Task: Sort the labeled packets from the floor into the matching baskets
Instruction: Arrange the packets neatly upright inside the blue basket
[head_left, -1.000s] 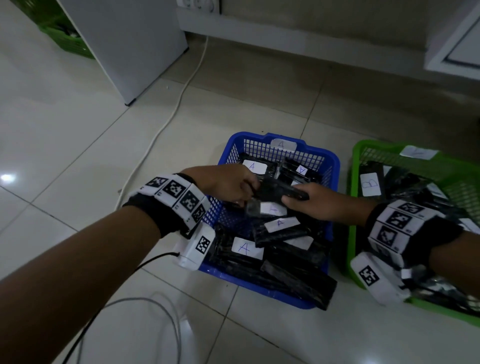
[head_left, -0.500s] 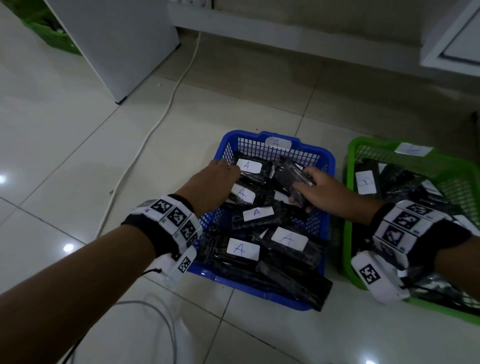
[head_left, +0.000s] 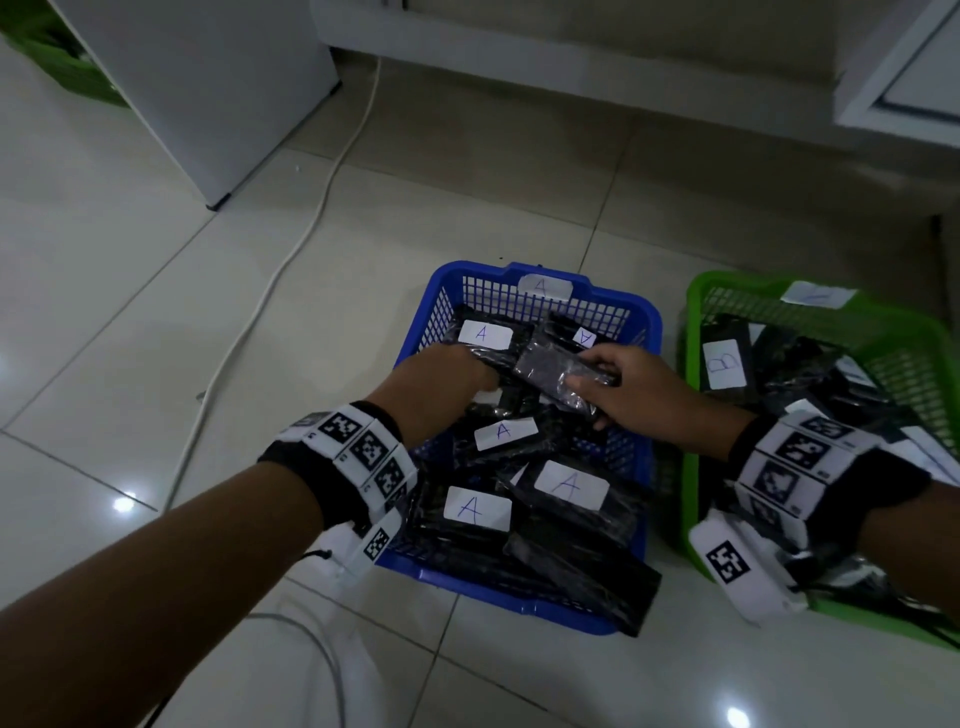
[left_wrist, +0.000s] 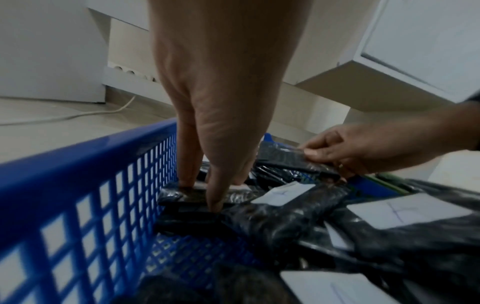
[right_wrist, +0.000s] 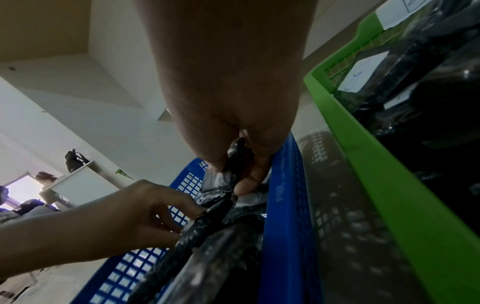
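Note:
The blue basket (head_left: 647, 322) tagged A is piled with black packets bearing white A labels (head_left: 477, 508). My left hand (head_left: 449, 382) reaches down into its left side, and the fingertips (left_wrist: 215, 205) pinch a black packet (left_wrist: 176, 195) lying there. My right hand (head_left: 597, 387) hovers over the back of the basket and pinches a glossy black packet (head_left: 545, 364) by one end; its label is hidden. In the right wrist view that packet (right_wrist: 215, 185) sits between thumb and fingers. The green basket (head_left: 693, 405) tagged B stands to the right, holding B packets (head_left: 724, 364).
A white cable (head_left: 291, 249) runs over the tiled floor left of the blue basket, toward a white cabinet (head_left: 208, 78). Another green basket (head_left: 52, 62) sits at the far left. One packet (head_left: 623, 587) overhangs the blue basket's front rim. A thin cable (head_left: 322, 649) loops near my left arm.
My left hand left the packet held up between both hands and dropped into the left side of the blue basket. My right hand kept that packet and shifted it toward the back.

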